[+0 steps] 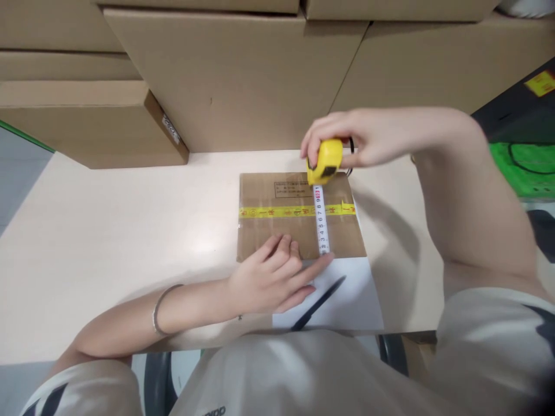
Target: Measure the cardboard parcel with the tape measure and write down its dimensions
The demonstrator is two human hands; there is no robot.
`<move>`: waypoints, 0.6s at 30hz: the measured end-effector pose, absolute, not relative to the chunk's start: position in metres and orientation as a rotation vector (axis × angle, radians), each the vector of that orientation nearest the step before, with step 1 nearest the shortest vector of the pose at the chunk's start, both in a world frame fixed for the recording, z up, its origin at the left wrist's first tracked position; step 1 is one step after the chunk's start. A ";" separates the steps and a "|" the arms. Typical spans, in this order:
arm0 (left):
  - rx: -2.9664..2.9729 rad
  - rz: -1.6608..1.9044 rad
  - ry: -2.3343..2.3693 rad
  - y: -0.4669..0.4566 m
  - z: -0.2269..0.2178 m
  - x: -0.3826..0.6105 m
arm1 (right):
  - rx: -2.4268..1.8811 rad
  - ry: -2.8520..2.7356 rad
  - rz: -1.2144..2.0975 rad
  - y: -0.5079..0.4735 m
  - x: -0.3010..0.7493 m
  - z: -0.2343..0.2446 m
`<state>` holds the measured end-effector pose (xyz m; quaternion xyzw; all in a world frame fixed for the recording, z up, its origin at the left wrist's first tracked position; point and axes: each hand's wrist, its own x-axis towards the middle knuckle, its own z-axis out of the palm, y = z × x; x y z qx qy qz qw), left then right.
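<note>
— Background first: cartons stand along the far edge of the desk, with a flatter carton by the far left corner. What lies on the desk?

— One brown box, well in from the left edge, between the far and near edges. Yellow strip across its top, roughly parallel to the far edge.

— Position of the tape?

— Yellow case at the box side facing the desk's far edge. White blade drawn out over the box toward the near edge, crossing the strip; numbers rise toward the case.

— State of the hands?

— Right hand: fingers and thumb pinching the case. Left hand: palm down, index stretched to the blade's end, thumb apart, remaining fingers bent on the box. How hard it presses, cannot tell.

— Near edge?

— White paper extends there from the box. Black pen slants across it, lower end by the desk's near edge.
</note>
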<state>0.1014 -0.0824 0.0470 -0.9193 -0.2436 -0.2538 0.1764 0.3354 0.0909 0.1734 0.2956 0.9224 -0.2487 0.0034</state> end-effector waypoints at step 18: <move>-2.606 -0.792 -0.583 -0.081 0.041 0.100 | 0.719 2.947 -0.894 0.020 0.329 0.168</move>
